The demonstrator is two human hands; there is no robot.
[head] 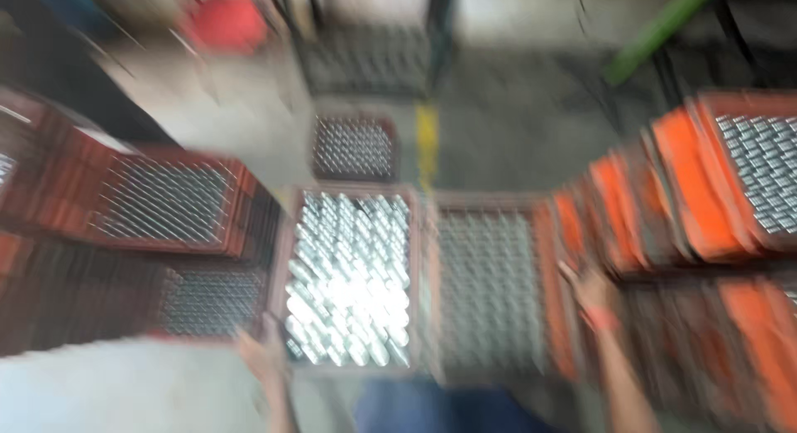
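Hands reach at crates of shiny metal pieces: left hand [264, 357] touches the bright crate [349, 279], right hand [591, 290] nears orange crates [656, 225]; blur hides both grips.

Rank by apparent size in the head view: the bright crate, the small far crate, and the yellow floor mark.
1. Bright crate, though nearness inflates it.
2. Far crate.
3. Yellow mark, smallest.
Motion blur keeps edges rough.

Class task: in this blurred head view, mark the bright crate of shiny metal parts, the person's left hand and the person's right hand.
bright crate of metal parts [349, 279], head view, on the shiny parts inside.
left hand [261, 354], head view, middle of the hand at the crate's near left corner.
right hand [591, 290], head view, middle of the hand by the orange crates.
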